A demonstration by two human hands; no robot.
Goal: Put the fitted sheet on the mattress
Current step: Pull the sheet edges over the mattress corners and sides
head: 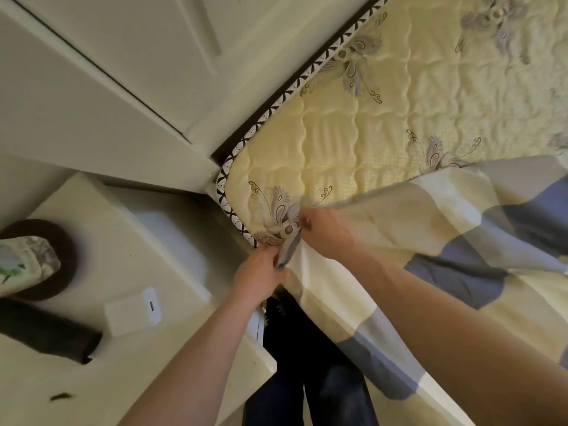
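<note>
The mattress (353, 142) takes up the upper right: a pale yellow quilted top, puffy between wavy stitch lines, with grey feathery flower motifs. A woven black-and-white trim (233, 216) runs along its edge and rounds the near corner.

The fitted sheet (430, 229) is soft, thin cotton in big cream, grey and blue checks. It lies over the near side of the mattress and hangs down its flank, with a straight folded edge running diagonally across the quilting. The corner itself and the far part of the top are still bare.

Behind the bed stands a white panelled cabinet (123, 50), smooth and matte, with square recessed mouldings. Beside the bed is a cream bedside table (159, 247) with a flat glossy top.

Both bare forearms reach in from below. The right hand (325, 230) is curled over the sheet's edge, bunching the cloth against the mattress top right at the corner. The left hand (256, 276), just below the trim, pinches a grey gathered strip of the same sheet between thumb and fingers. The two hands are close together.

On the table sit a dark fuzzy roll (49, 336), a dark round ring (58, 259) with a shiny floral packet (21, 265) lying on it, and a small white block (132, 312) with a slot in one face.
</note>
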